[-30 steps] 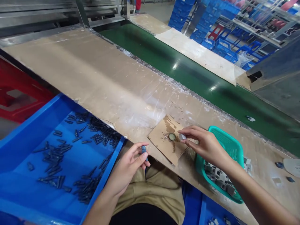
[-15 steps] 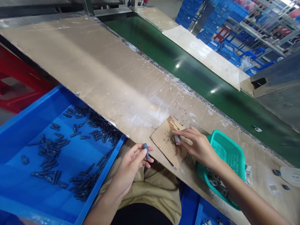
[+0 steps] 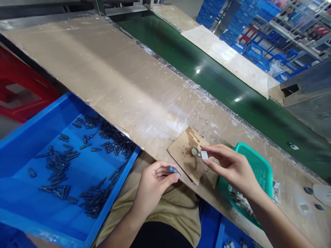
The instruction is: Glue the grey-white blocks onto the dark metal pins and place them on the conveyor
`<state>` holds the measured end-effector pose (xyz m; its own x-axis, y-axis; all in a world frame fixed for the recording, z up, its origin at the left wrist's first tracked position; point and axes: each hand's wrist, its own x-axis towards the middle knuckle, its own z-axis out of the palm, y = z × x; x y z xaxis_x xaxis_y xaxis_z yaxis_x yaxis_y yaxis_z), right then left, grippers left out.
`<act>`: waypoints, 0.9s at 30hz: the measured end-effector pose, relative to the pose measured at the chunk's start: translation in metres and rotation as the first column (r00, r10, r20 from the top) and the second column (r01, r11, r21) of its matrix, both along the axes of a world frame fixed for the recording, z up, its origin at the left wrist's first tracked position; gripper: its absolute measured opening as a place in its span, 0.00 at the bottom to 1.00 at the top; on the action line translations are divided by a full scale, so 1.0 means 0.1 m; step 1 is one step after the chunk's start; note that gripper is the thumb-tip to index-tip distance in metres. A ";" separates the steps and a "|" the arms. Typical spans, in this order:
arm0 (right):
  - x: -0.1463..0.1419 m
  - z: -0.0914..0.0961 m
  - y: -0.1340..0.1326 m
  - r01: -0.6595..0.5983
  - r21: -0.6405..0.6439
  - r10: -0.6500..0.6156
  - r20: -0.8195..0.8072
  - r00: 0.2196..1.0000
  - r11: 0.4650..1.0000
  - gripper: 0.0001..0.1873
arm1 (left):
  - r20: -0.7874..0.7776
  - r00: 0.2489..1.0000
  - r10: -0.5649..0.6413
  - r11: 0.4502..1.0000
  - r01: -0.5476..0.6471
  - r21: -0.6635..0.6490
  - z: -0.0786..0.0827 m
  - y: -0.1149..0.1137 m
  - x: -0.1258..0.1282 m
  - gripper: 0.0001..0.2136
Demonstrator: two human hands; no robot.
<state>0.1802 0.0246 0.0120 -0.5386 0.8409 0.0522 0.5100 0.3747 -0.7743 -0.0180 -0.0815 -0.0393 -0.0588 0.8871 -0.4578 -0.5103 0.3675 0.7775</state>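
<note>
My left hand (image 3: 157,179) grips a dark blue-grey plastic fitting (image 3: 172,169) between thumb and fingers, over the table's near edge. A small pale, squarish metal part (image 3: 204,155) is pinched in my right hand (image 3: 230,163), just right of a small round cap-like dish (image 3: 194,151). That dish sits on a stained cardboard piece (image 3: 178,148) with brown wet marks. Right beside my right hand stands a green plastic basket (image 3: 269,168) with several pale metal parts inside, partly hidden by my forearm.
At left, a large blue bin (image 3: 23,162) holds many dark fittings (image 3: 60,162). Beyond the brown table (image 3: 103,65) runs a green conveyor belt (image 3: 176,51) with one small part (image 3: 293,146) on it. A red stool (image 3: 23,89) stands far left; stacked blue crates (image 3: 230,27) are at the back.
My right hand has drawn the metal part up and right, away from the round dish, which now shows fully. My left hand has turned the fitting from upright to nearly sideways and moved slightly right.
</note>
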 end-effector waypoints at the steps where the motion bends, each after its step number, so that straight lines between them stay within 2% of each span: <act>1: -0.01 0.04 -0.05 0.013 -0.022 -0.014 -0.034 0.999 1.000 0.14 | -0.050 0.999 0.018 0.999 -0.016 0.032 0.01 0.00 0.03 0.09; 4: -0.03 0.15 -0.20 0.045 -0.060 -0.051 -0.115 0.992 0.997 0.15 | -0.183 0.978 0.099 0.985 -0.070 0.157 0.03 0.02 0.13 0.05; 6: -0.04 0.20 -0.31 0.064 -0.067 -0.074 -0.157 0.985 0.996 0.17 | -0.328 0.924 0.199 0.945 -0.092 0.315 0.04 0.02 0.17 0.02; 7: -0.05 0.22 -0.36 0.071 -0.069 -0.082 -0.175 0.981 0.995 0.18 | -0.414 0.870 0.270 0.904 -0.081 0.419 0.03 0.01 0.19 0.03; 9: -0.07 0.24 -0.46 0.081 -0.072 -0.094 -0.202 0.975 0.994 0.19 | -0.540 0.722 0.433 0.784 -0.006 0.621 0.01 0.01 0.20 0.08; 10: -0.07 0.24 -0.51 0.086 -0.073 -0.100 -0.211 0.972 0.994 0.19 | -0.561 0.656 0.505 0.716 0.045 0.697 0.00 0.00 0.20 0.10; 12: -0.09 0.25 -0.57 0.097 -0.073 -0.111 -0.217 0.970 0.993 0.18 | -0.563 0.578 0.590 0.608 0.140 0.781 -0.02 -0.03 0.19 0.15; 13: -0.10 0.25 -0.59 0.100 -0.071 -0.113 -0.215 0.970 0.993 0.18 | -0.563 0.559 0.609 0.576 0.177 0.798 -0.03 -0.04 0.19 0.17; 15: -0.11 0.25 -0.62 0.092 -0.070 -0.105 -0.213 0.971 0.993 0.18 | -0.575 0.535 0.619 0.547 0.231 0.804 -0.04 -0.07 0.19 0.18; 20: -0.12 0.22 -0.65 0.070 -0.062 -0.081 -0.196 0.977 0.996 0.16 | -0.620 0.506 0.599 0.508 0.358 0.783 -0.01 -0.10 0.17 0.19; 23: -0.11 0.20 -0.65 0.081 -0.040 -0.086 -0.157 0.984 0.996 0.17 | -0.662 0.486 0.571 0.499 0.435 0.750 0.03 -0.07 0.13 0.16; 25: -0.11 0.18 -0.65 0.089 -0.041 -0.094 -0.152 0.984 0.995 0.17 | -0.668 0.492 0.559 0.487 0.457 0.744 0.03 -0.03 0.10 0.13; 27: -0.11 0.16 -0.65 0.097 -0.054 -0.106 -0.192 0.976 0.994 0.18 | -0.641 0.539 0.546 0.469 0.437 0.767 0.02 0.01 0.10 0.13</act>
